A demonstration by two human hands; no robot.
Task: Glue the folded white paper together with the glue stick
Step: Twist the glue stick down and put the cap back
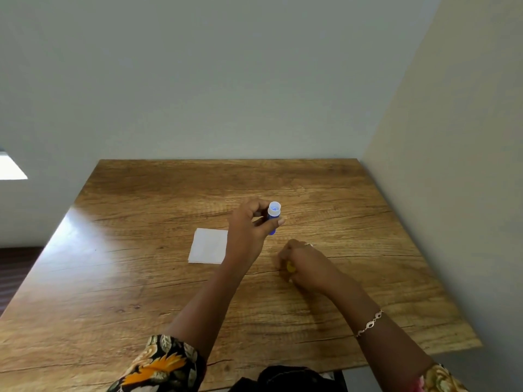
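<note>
Presently the folded white paper square (209, 246) lies flat on the wood-grain table (141, 278); thin, light, likely to slide, so pin it by a corner. Left hand (249, 224), just right of the paper, grips an uncapped blue glue stick (273, 215) upright. Right hand (304, 264), further right, is closed on a yellow cap (290, 267)

Wood-grain table (141, 278) pushed into corner: grey-green wall (226, 80) behind, cream wall (467, 165) right, bright window (11, 168) far left.
</note>
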